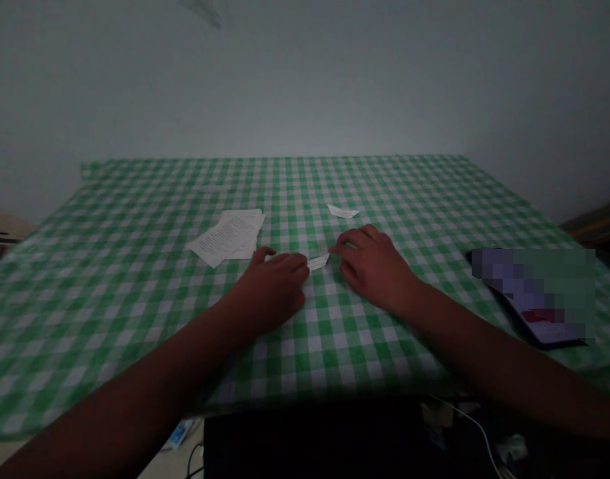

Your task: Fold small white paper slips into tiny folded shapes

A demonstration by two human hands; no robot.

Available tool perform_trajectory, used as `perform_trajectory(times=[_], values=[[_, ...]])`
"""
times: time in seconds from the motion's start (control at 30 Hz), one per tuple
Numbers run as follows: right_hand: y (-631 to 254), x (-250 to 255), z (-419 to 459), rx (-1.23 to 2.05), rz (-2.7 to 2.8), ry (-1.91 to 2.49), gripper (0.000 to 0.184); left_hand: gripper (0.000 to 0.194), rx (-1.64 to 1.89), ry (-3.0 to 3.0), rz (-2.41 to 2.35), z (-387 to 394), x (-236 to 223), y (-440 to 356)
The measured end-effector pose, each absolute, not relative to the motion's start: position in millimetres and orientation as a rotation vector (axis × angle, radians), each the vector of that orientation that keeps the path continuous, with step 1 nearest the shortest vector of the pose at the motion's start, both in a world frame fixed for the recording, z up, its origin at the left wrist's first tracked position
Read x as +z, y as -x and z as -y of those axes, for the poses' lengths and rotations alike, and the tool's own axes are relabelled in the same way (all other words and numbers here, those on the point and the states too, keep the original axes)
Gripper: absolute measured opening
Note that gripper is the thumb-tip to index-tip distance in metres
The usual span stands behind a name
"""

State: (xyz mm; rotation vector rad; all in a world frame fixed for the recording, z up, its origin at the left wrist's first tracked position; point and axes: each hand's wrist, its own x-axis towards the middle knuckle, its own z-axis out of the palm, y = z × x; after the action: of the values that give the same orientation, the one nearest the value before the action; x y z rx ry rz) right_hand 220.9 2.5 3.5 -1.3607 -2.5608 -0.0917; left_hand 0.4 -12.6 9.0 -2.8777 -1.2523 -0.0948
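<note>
Between my hands, low over the tablecloth, lies a small folded piece of printed paper [318, 262]. My left hand [279, 286] is closed at its left end, fingers bent together and partly covering it. From the other side, my right hand [372, 266] has its curled fingers at the paper's right tip, the index fingertip touching it. The thumb's grip there is hard to see in the dim light. A second folded paper [343, 211], shaped like a little boat, rests just beyond my right hand. Beyond my left hand lies a loose stack of printed sheets [229, 236], fanned at angles.
A green and white checked tablecloth [295, 359] covers the table, which reaches a plain wall [285, 80]. To the right, beside my forearm, lies a dark-edged tablet-like device [529, 303] with a blurred screen. Below the table's front edge hangs a white cable [481, 429].
</note>
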Motion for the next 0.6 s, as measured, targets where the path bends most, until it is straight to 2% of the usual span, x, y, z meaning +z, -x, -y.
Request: perform_trajectory(times=[0.2, 0.6], values=[[-216.0, -7.5, -9.3, 0.09, 2.621, 1.271, 0.026, 0.047, -0.125, 2.835, 1.273, 13.2, 2.8, -4.5], [-209.3, -23.7, -19.9, 0.232, 2.348, 1.374, 0.011, 0.051, -0.146, 2.942, 1.211, 8.6, -0.8, -1.8]])
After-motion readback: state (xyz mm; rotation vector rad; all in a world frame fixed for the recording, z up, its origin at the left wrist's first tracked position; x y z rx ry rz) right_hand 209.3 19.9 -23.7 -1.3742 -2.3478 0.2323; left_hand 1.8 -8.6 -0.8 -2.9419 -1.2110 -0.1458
